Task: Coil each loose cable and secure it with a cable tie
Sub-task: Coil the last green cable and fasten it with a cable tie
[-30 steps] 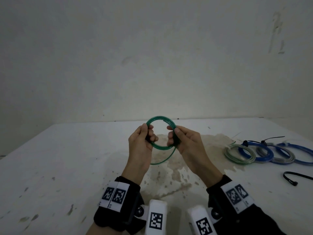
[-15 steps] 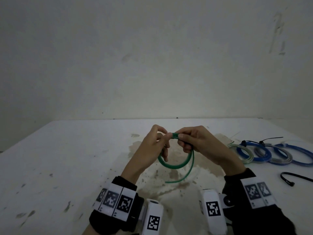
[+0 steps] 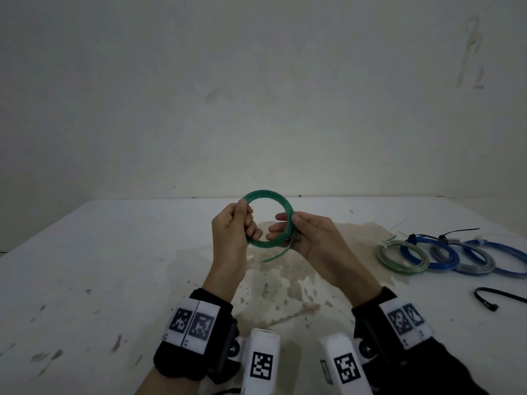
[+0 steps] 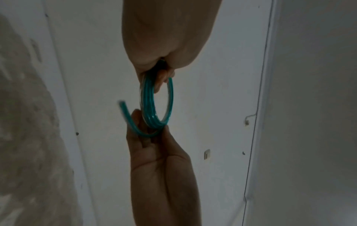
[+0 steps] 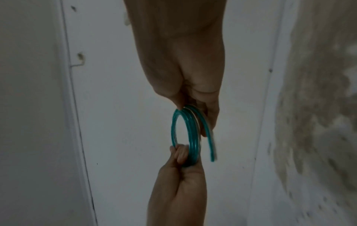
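A green cable (image 3: 265, 193) is wound into a small ring and held upright above the white table (image 3: 114, 252). My left hand (image 3: 247, 223) grips the ring's left side, fingers curled through it. My right hand (image 3: 291, 223) pinches the right side between thumb and fingers. A short loose end (image 3: 278, 255) sticks out below the right hand. The left wrist view shows the green cable (image 4: 148, 99) as several turns, my left hand (image 4: 162, 68) at its top. The right wrist view shows my right hand (image 5: 190, 104) on the green cable (image 5: 193, 134).
Several coiled cables lie at the table's right: a pale green one (image 3: 399, 259), a blue one (image 3: 427, 253), a grey one (image 3: 467, 265) and another blue one (image 3: 504, 265). A loose black cable tie (image 3: 496, 297) lies nearer me. A brown stain (image 3: 285, 286) marks the table.
The hands were together at the top of the hanging ring half a second ago. They have moved apart to its two sides, and the ring stands higher with a shorter loose end.
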